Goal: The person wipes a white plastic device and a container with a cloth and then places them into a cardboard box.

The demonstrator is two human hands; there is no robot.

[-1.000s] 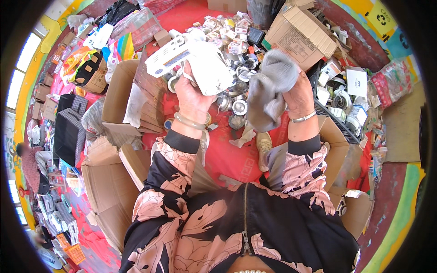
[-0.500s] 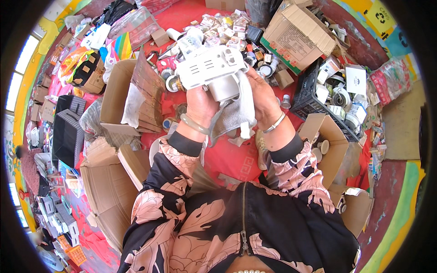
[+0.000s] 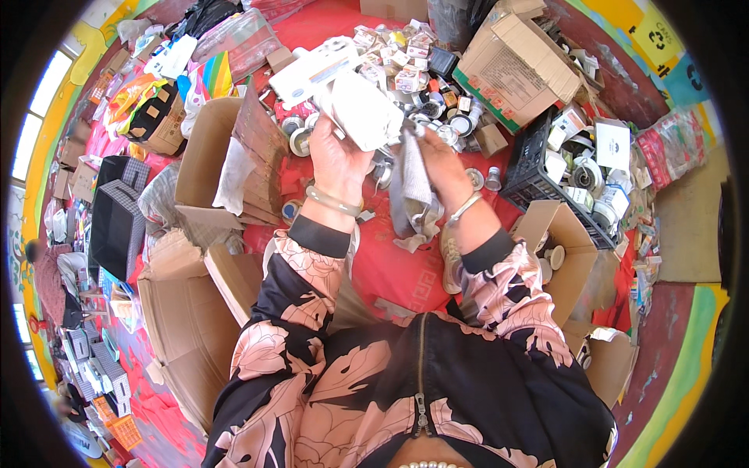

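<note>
My left hand [image 3: 339,160] grips a white plastic device [image 3: 365,109] from below, its fingers wrapped round the near side. The device has a rounded, boxy body and a broad flat panel stretching up to the left; its exact kind cannot be made out. A grey cloth [image 3: 412,191] hangs from my right hand [image 3: 445,160], pinched between the fingers just right of the device. The cloth's upper end comes close to the device's right side; whether they touch is unclear. Beyond both hands lies a heap of small boxes and round light fittings [image 3: 460,123].
An opened cardboard box [image 3: 207,152] stands at left, another [image 3: 187,312] nearer me. To the right are a black crate [image 3: 519,168] full of fittings and a small carton [image 3: 573,257]. A big tilted carton [image 3: 515,66] sits at the far right. Red sheeting [image 3: 390,269] covers the floor.
The white device has turned over, so its slotted face no longer shows and its flat panel points up-left. My right hand has come away from the device with the cloth.
</note>
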